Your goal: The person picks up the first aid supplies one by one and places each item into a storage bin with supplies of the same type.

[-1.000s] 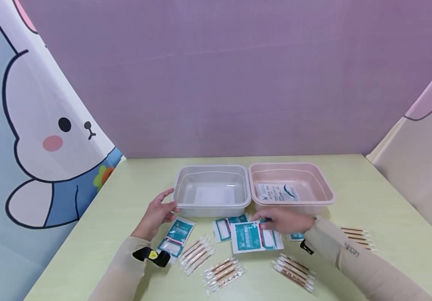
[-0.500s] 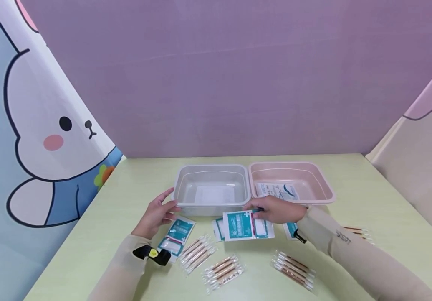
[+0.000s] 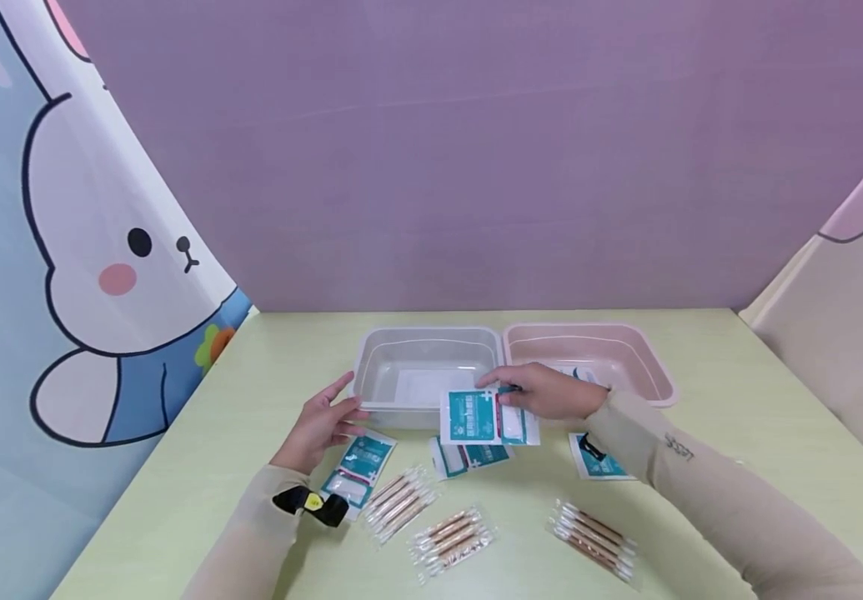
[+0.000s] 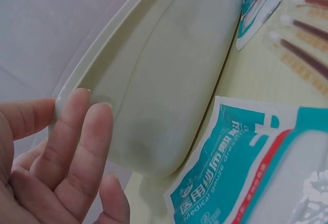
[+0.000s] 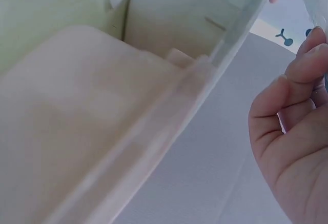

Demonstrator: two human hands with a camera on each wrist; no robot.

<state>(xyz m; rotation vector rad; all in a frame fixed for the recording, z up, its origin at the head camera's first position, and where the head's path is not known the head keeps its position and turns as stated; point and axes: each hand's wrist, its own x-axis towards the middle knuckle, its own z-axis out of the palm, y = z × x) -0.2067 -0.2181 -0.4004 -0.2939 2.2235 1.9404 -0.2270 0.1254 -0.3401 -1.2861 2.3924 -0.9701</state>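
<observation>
My right hand (image 3: 554,392) pinches the edge of a teal-and-white gauze dressing packet (image 3: 471,417), raised at the near wall of the light grey bin (image 3: 382,414). In the right wrist view, only a sliver of this packet (image 5: 313,1) shows above the fingertips. At the grey bin's left front corner is my left hand (image 3: 318,429), its loosely spread fingers touching the rim. Another gauze packet (image 4: 215,162), labelled "Medical gauze dressing", lies just below the left hand. A third packet (image 3: 487,455) lies partly under the held one, on the table.
A pink bin (image 3: 659,371) stands right beside the grey one, with a packet (image 3: 581,373) inside, mostly hidden by the hand. One more gauze packet (image 3: 604,465) lies under the right forearm. Wrapped cotton swab packs (image 3: 399,504) (image 3: 452,543) (image 3: 594,542) lie along the near side.
My right hand has lifted the gauze packet and brought it up and left, from over the table to the grey bin's front wall. The left hand stays at the bin's corner.
</observation>
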